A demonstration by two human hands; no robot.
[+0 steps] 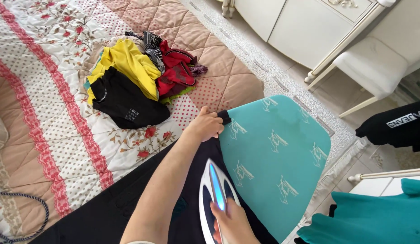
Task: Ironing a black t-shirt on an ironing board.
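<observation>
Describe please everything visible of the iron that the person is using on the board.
The iron is white and dark navy with a glowing blue strip along its top. Its pointed nose faces away from the person, toward the bed. It stands flat on a dark garment laid over the turquoise ironing board. The right hand closes on its handle; the left hand pins the garment's edge.

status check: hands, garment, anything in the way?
Left hand pinning dark garment edge on teal ironing board. Right hand gripping iron on the garment. Nothing ahead of iron.
</observation>
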